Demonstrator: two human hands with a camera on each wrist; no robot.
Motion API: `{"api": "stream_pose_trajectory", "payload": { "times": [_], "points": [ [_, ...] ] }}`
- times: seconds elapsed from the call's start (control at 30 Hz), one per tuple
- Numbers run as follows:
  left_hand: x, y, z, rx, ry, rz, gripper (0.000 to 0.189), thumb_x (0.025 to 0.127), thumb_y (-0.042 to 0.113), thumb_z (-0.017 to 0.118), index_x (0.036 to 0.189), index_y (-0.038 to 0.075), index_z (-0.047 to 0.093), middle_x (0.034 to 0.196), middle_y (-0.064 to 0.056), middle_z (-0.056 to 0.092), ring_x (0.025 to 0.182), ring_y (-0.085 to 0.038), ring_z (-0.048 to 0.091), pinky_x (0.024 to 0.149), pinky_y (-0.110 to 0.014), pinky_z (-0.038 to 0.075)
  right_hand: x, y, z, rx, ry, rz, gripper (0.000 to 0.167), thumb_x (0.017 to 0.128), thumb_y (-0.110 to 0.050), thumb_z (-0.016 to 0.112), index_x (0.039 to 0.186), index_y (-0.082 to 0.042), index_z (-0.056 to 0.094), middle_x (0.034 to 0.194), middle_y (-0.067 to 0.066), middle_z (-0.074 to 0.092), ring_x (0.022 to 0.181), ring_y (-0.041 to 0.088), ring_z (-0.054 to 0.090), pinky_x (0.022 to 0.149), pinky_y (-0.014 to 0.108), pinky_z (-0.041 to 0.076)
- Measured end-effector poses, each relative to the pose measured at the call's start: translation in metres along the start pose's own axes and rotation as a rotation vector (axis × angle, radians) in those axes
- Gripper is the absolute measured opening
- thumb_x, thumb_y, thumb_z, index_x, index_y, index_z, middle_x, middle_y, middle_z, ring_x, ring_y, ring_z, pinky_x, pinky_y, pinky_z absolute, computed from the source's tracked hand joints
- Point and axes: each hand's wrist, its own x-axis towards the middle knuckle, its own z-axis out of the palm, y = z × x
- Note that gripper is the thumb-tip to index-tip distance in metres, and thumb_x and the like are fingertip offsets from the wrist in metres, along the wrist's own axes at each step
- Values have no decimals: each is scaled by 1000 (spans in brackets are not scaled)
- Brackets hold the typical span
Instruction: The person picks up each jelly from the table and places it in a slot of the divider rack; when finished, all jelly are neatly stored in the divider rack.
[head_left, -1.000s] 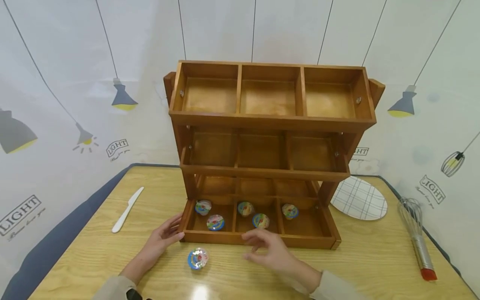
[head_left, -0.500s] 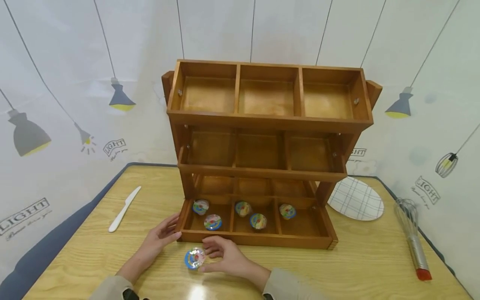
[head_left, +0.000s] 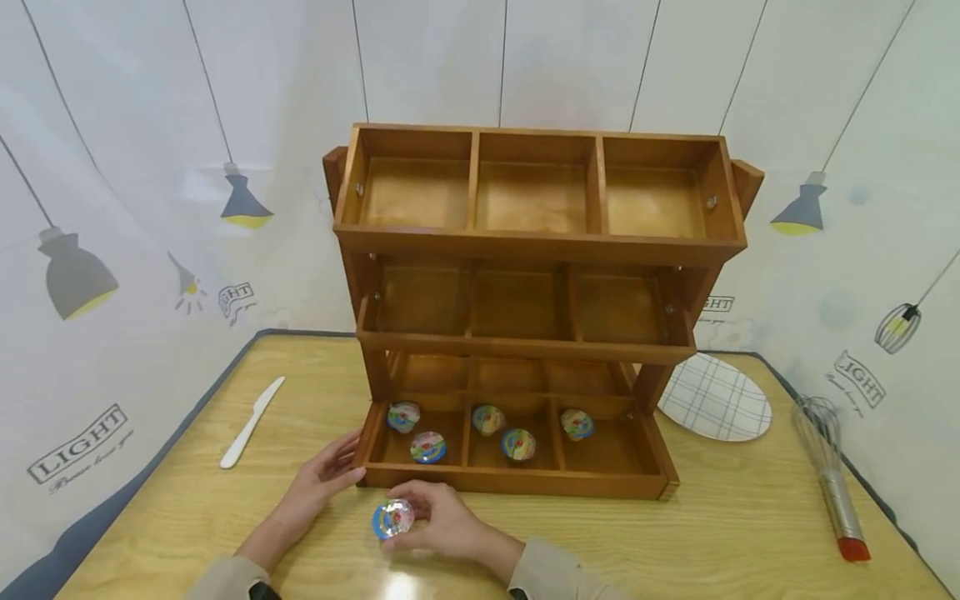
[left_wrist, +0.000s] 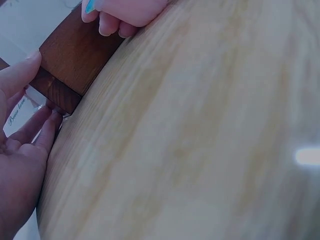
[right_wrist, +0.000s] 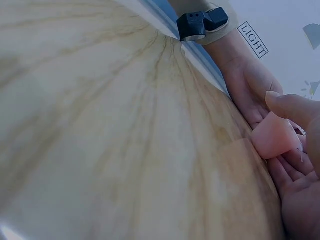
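Note:
A small jelly cup point(head_left: 393, 518) with a shiny blue-and-pink printed lid is at the front of the table; its pink body point(right_wrist: 274, 136) shows in the right wrist view. My right hand point(head_left: 448, 523) pinches it between thumb and fingers. At the lower left corner of a three-tier wooden rack point(head_left: 517, 482), my left hand point(head_left: 311, 492) grips the wood, thumb at the front corner and fingers along the side. Several similar jelly cups lie in the bottom tier: two in the left compartment, two in the middle, and one jelly cup point(head_left: 577, 424) in the right.
The rack's upper two tiers stand above the bottom one. A white knife point(head_left: 251, 423) lies on the table at left. To the right are a checked plate point(head_left: 716, 397) and a whisk point(head_left: 834, 483) with a red end. A printed curtain point(head_left: 150, 350) surrounds the table.
My right hand has moved left from the rack's front to the loose jelly cup and closed its fingers on it. My left hand has stayed at the rack's corner.

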Motion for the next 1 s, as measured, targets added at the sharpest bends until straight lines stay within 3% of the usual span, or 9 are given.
{"api": "stream_pose_trajectory", "payload": {
  "times": [0.1,0.23,0.4,0.57,0.7,0.77,0.87,1.0],
  "points": [
    [0,0,0,-12,-4,4,59,86,15,57,137,5,31,136,-24,36,106,9,46,89,-6,38,-1,-1,0,10,5,3,52,69,-14,75,116,-3,55,113,10,61,96,8,60,83,14,47],
    [-1,2,-1,-10,8,-38,60,85,18,58,138,8,31,138,-20,35,105,11,45,88,-7,39,-4,-5,-6,-5,-12,33,53,70,-20,75,117,-4,54,117,9,59,103,11,58,86,16,46],
    [-3,3,-3,-8,26,-82,61,85,20,59,138,13,30,140,-15,34,105,12,45,88,-7,38,-22,-14,-27,-1,-33,21,55,69,-19,75,117,-3,54,117,12,59,102,9,58,87,16,46],
    [-7,0,-6,-11,21,-102,61,86,21,58,139,13,28,141,-15,31,104,13,44,87,-6,38,-53,-30,-68,28,-24,-16,55,69,-13,75,117,2,52,111,15,60,93,5,59,87,20,48],
    [-5,0,-4,-13,11,-88,61,86,21,58,139,13,29,141,-15,32,105,13,44,88,-7,39,-82,-35,-120,-52,75,-67,55,71,-11,72,118,5,49,108,22,58,89,7,59,82,25,52],
    [-3,0,-2,-25,6,-71,61,85,20,58,139,13,30,140,-16,32,106,12,45,88,-7,40,-97,-34,-147,-118,165,-42,54,73,-12,71,118,6,49,107,23,58,87,6,60,78,24,53],
    [0,-1,0,-33,-2,-56,61,85,18,58,138,11,30,139,-18,33,106,11,46,88,-8,41,-116,-29,-182,-253,303,84,54,72,-18,73,117,4,51,102,20,61,81,1,59,72,19,53],
    [1,-1,2,-32,5,-55,61,84,18,59,138,10,31,138,-18,34,105,10,47,88,-8,41,-129,-23,-213,-386,344,241,58,70,-21,74,116,7,51,97,17,62,79,5,58,66,17,51]
  ]
}}
